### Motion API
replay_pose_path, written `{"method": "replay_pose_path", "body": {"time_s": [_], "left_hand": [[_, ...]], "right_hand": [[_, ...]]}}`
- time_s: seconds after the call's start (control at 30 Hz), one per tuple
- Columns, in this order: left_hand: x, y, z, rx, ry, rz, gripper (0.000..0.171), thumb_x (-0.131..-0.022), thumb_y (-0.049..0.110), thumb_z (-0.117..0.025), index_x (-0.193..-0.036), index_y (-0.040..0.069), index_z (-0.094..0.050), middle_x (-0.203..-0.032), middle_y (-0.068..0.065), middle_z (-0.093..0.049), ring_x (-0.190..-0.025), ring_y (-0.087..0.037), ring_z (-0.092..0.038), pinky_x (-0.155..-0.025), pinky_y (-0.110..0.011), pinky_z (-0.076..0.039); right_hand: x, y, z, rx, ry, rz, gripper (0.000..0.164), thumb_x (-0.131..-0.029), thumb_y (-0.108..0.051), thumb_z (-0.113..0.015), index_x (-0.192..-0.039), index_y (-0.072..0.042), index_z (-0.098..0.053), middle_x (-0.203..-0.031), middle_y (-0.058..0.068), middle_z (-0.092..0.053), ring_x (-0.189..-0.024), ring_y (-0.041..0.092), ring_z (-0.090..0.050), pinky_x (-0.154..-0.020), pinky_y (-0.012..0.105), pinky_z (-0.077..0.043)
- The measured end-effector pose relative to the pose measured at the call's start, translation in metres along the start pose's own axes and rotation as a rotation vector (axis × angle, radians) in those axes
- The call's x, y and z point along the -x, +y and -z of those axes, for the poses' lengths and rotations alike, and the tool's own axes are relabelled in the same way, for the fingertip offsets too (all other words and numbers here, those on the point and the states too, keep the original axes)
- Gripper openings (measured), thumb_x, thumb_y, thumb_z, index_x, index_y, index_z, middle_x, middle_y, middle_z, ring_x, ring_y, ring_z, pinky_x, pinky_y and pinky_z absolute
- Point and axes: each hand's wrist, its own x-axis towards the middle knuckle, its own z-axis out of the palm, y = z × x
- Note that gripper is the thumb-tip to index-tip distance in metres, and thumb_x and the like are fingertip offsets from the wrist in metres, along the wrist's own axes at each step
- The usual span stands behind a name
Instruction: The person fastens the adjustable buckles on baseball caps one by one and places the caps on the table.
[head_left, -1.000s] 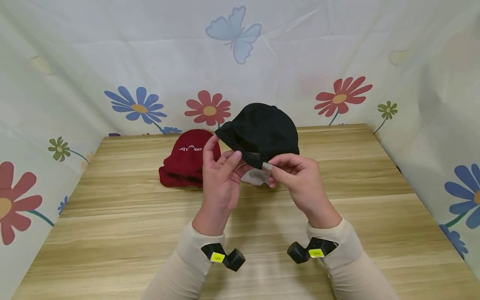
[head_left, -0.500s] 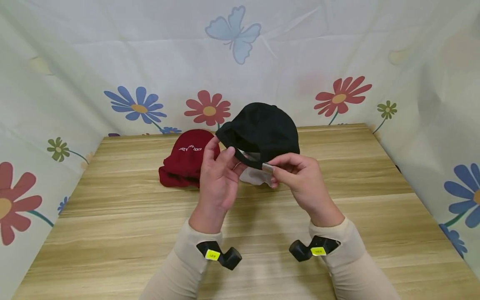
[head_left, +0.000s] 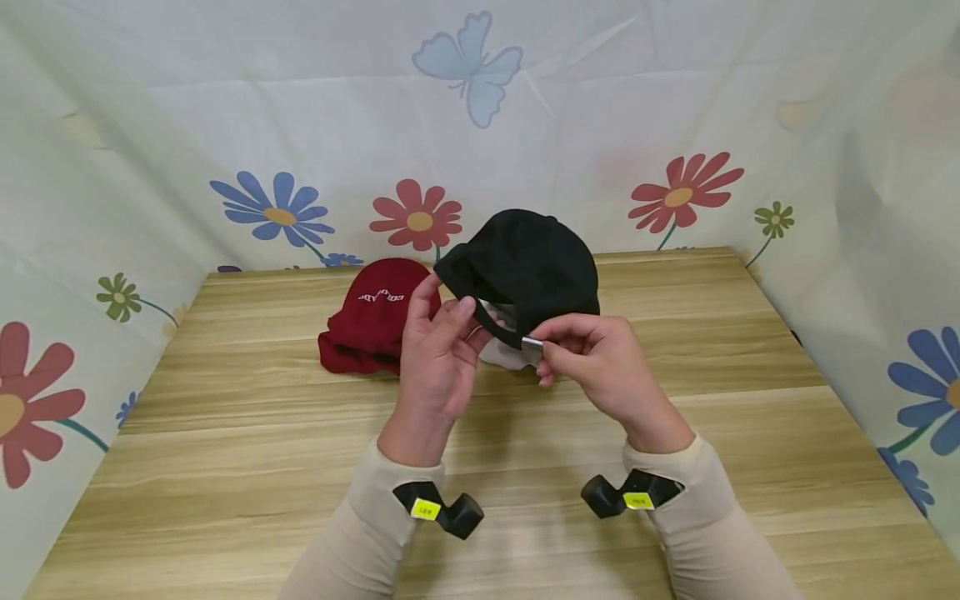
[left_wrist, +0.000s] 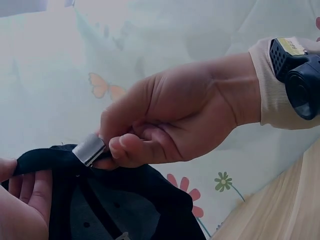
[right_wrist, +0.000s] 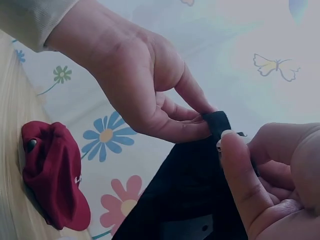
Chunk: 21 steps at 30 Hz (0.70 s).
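Both hands hold up a black baseball cap, its back opening and adjustment strap turned toward me. My left hand pinches the strap between thumb and fingers on the left side of the opening. With thumb and fingers, my right hand grips the strap's right end beside a silver metal buckle. The inside of the cap, with a dark seam band, shows in the left wrist view. Behind the left hand, a dark red cap with white lettering rests on the table.
A white or light grey cloth item, mostly hidden, lies on the wooden table beneath the black cap. A white curtain printed with flowers and a butterfly surrounds the table on the back and sides.
The left hand has shifted slightly left along the strap, and the back opening shows wider. The right hand and buckle have dropped a little. The red cap stays put.
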Motion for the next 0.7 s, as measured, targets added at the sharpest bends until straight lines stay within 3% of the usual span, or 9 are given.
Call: {"method": "replay_pose_path", "body": {"time_s": [0.33,0.7], "left_hand": [[-0.0011,0.0024,0.0027,0.019,-0.027,-0.033,0.027,-0.097,-0.001,-0.05,-0.119,0.014,-0.051,-0.105,-0.005,-0.067,-0.083,-0.017,-0.069,-0.087,-0.033,-0.057],[0.0,0.004,0.0012,0.016,0.018,-0.019,0.024,-0.096,-0.002,-0.052,-0.112,0.015,-0.053,-0.101,-0.005,-0.068,-0.083,-0.016,-0.069,-0.084,-0.032,-0.058]], "right_hand": [[0.0002,-0.0014,0.0049,-0.024,-0.035,0.007,0.019,-0.091,0.0,-0.063,-0.108,0.004,-0.068,-0.072,0.006,-0.067,-0.061,0.02,-0.065,-0.064,0.034,-0.06],[0.0,0.0007,0.0002,-0.004,0.031,-0.03,0.015,-0.084,-0.01,-0.075,-0.095,-0.003,-0.068,-0.074,0.005,-0.065,-0.06,0.023,-0.059,-0.061,0.033,-0.057]]}}
